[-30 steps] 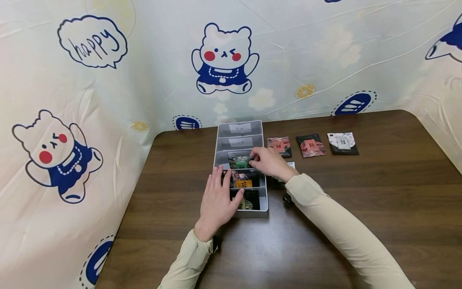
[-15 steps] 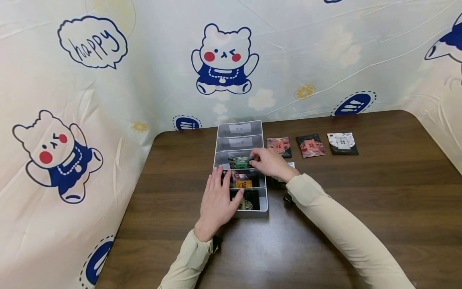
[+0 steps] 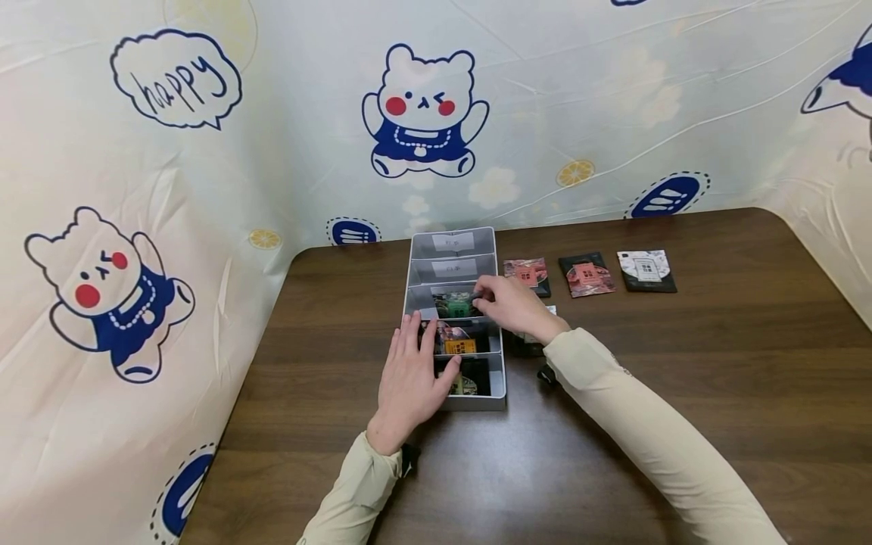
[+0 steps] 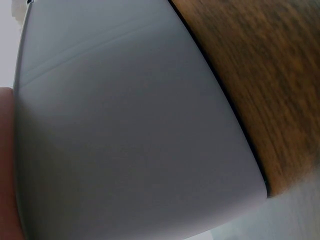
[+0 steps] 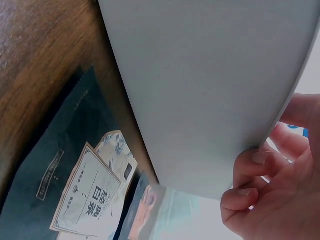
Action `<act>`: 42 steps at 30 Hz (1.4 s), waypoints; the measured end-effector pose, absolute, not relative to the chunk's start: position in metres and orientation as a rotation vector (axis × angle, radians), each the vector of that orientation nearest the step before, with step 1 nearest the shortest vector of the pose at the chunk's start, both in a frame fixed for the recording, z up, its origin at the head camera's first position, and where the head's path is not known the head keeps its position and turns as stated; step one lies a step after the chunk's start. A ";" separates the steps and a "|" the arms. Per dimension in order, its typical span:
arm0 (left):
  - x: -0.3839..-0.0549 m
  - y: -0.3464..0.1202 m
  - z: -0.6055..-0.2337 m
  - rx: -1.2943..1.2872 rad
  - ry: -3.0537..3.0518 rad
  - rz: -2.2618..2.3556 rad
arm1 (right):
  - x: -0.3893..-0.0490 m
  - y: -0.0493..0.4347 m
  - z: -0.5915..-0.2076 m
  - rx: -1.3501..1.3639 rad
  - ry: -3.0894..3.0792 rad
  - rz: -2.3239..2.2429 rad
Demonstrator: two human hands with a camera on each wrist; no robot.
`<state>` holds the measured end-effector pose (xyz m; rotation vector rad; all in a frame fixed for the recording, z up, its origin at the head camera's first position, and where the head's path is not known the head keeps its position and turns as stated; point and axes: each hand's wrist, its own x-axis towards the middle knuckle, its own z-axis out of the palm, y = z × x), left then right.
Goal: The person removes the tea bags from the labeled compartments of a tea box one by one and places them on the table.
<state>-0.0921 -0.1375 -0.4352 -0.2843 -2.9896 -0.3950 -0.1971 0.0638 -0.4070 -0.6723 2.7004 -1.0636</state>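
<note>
The green packet (image 3: 455, 305) lies flat in the middle compartment of the gray tray (image 3: 417, 274), whose long axis runs toward the desk's (image 3: 681, 363) far edge. The right hand (image 3: 511, 304) pinches the packet; the left hand (image 3: 412, 382), fingers straight, rests on the tray's near-left side.

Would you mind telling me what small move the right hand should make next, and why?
Probably release and lift clear: the right hand pinches the green packet, which already sits in the gray organizer's third compartment, while the left hand rests on the box.
</note>
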 end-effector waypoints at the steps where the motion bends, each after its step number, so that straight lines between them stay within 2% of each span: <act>1: -0.092 -0.138 -0.435 -0.285 -2.988 -0.395 | -0.197 0.064 -0.407 -0.669 2.703 -1.065; 42: -0.092 -0.139 -0.436 -0.291 -2.984 -0.403 | -0.197 0.083 -0.390 -0.687 2.736 -1.301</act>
